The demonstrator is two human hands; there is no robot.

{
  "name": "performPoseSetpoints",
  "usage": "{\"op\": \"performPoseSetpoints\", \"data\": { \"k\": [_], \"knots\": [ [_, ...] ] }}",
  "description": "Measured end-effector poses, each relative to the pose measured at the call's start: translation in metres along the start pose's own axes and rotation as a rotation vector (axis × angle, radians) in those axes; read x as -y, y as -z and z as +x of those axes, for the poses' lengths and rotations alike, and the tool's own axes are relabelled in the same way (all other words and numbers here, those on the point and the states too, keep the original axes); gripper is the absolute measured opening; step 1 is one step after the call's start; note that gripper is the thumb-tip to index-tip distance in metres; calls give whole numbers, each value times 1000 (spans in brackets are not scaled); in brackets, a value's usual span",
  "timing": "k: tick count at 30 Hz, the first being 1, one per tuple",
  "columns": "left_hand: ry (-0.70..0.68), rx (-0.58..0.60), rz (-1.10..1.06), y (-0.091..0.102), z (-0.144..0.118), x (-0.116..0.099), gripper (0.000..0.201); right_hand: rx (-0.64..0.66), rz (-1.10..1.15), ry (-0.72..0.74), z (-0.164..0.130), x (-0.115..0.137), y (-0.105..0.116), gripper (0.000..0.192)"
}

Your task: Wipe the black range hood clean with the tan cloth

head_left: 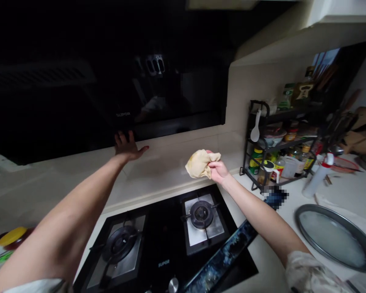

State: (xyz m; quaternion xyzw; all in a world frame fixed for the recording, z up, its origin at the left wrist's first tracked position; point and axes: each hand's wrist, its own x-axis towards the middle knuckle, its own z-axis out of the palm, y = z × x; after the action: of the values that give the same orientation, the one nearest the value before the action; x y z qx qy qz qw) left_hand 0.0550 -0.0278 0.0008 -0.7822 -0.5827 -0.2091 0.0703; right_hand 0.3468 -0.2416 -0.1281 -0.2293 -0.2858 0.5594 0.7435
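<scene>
My left hand [127, 149] is raised to the lower edge of the black range hood [177, 101], fingers spread, with nothing held in it. A crumpled cream cloth [199, 163] with a yellowish stain is gripped in my right hand [218, 171], in front of the wall behind the stove. Below both hands lies the black gas stove [161, 244] with two burners. A long, dark, glossy strip with bluish smears [222, 256] slants across the stove's right front, partly hidden by my right forearm.
At right stands a black rack [251, 138] of bottles and jars, a white spoon [255, 127] hanging on it. A spray bottle [319, 177] and a round metal pan [301, 232] of cloudy liquid occupy the counter. A yellow-lidded jar [12, 236] is at left.
</scene>
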Motion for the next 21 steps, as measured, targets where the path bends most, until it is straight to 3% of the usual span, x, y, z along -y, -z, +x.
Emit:
{"op": "performPoseSetpoints", "data": {
  "k": [4,6,8,11,13,15,19,21],
  "knots": [
    [-41,-2,-270,-28,-61,-43,94,-107,-3,-26,-67,17,33,55],
    [-35,91,-546,-49,-106,-75,77,-139,-39,-31,-94,25,46,53],
    [69,331,-955,-70,-156,-110,57,-141,-87,-36,-118,30,57,51],
    [199,912,-1534,-92,-225,-159,57,-143,-125,-59,-149,34,70,49],
    [226,1288,-1747,-102,-260,-186,63,-156,-152,-85,-169,35,79,51],
    [264,1493,-1850,-110,-284,-209,57,-197,-204,-102,-191,38,89,53],
    [429,1472,-1907,-129,-315,-248,17,-411,-284,-46,-242,49,120,51],
    [475,1481,-1916,-138,-330,-267,14,-607,-312,-5,-271,59,138,51]
  ]
}}
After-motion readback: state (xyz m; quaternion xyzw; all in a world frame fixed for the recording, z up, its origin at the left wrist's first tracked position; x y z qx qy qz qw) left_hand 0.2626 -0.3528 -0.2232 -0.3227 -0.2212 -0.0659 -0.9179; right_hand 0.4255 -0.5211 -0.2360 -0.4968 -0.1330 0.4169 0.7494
